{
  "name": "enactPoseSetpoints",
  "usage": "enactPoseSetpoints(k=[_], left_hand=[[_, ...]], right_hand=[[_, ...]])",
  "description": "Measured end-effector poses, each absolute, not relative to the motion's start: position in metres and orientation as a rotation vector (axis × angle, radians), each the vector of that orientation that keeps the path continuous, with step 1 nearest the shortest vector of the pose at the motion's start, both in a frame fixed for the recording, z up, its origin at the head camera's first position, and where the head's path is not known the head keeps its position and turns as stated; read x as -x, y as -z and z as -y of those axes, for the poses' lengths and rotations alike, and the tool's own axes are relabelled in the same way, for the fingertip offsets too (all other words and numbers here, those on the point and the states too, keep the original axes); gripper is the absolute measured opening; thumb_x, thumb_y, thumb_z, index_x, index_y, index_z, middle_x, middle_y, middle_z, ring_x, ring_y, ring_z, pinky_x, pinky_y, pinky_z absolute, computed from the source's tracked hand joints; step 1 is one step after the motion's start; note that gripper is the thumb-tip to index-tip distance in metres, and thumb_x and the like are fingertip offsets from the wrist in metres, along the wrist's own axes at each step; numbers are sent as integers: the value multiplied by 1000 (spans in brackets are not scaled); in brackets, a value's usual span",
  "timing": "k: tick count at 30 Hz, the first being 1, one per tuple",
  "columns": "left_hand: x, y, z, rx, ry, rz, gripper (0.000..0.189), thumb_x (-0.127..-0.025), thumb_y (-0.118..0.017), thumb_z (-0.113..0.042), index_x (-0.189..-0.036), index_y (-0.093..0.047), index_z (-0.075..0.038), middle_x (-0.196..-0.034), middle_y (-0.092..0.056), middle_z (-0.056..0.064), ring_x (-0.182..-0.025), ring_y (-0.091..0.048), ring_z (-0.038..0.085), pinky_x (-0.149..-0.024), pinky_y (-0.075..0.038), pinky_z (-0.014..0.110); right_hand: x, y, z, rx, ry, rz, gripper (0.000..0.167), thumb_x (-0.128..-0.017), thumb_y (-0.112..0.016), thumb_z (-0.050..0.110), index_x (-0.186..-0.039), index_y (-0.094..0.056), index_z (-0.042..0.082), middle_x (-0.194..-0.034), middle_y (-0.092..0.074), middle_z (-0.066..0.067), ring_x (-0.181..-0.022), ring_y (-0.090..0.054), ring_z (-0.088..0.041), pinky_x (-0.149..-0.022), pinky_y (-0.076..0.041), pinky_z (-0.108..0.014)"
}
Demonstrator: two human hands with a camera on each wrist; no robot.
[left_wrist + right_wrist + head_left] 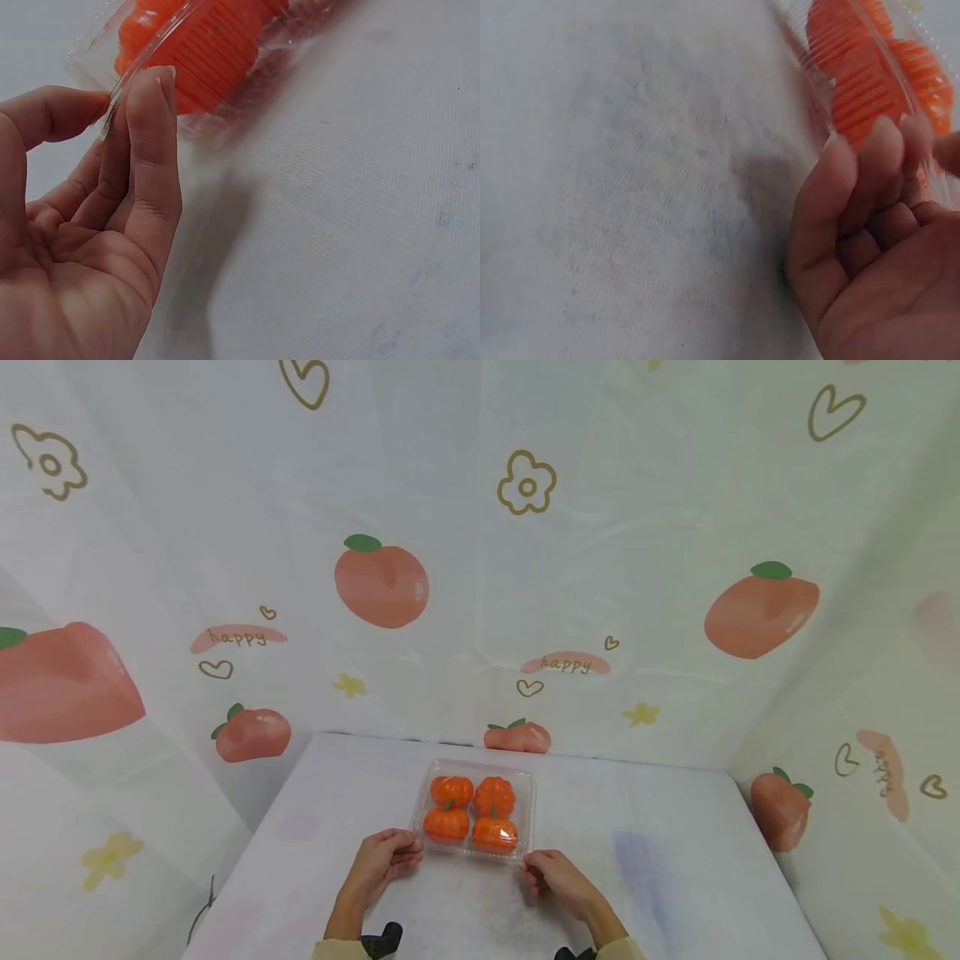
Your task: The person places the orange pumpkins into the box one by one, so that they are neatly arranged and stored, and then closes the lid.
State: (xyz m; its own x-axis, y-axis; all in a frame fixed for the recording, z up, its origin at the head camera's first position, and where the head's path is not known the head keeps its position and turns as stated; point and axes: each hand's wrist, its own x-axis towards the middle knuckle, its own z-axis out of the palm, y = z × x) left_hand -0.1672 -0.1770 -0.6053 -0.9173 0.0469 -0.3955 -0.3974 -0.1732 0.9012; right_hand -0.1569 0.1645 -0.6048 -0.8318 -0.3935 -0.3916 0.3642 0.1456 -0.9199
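A clear plastic clamshell box (474,771) holds several small orange pumpkins (495,833) with green stems, set in two rows. At the box's near left corner my left hand (381,860) pinches the rim between thumb and fingers. The left wrist view shows the thumb on one side of the thin plastic edge and the fingers (154,142) on the other. My right hand (558,878) grips the near right corner. In the right wrist view its curled fingers (825,195) lie against the box's edge, and the thumb is partly cut off.
The box is over a white-covered table (600,810) with a faint purple smudge (645,881) to the right. A white curtain (637,527) printed with fruit, hearts and flowers surrounds the table at the back and sides. A dark cord (201,910) hangs at the left edge.
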Motion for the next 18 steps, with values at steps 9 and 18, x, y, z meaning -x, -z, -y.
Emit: enactPoseSetpoints(k=[9,18], left_hand=[[168,611,178,401,-2162,-1804,21,-97,-63,-12,-109,-67,6,-86,-77,5,-79,-75,14,-75,-63,29],[168,605,177,402,-2166,-1793,18,-97,-62,-10,-106,-67,4,-84,-77,3,-78,-74,14,-74,-62,28]], right_hand=[[156,613,-165,-24,1836,-1846,27,-101,-56,23,-104,-62,-2,-79,-63,2,-65,-55,-8,-57,-48,-21],[161,614,-162,-88,1902,-1833,20,-98,-56,18,-95,-64,0,-75,-63,3,-66,-56,-9,-62,-50,-23]])
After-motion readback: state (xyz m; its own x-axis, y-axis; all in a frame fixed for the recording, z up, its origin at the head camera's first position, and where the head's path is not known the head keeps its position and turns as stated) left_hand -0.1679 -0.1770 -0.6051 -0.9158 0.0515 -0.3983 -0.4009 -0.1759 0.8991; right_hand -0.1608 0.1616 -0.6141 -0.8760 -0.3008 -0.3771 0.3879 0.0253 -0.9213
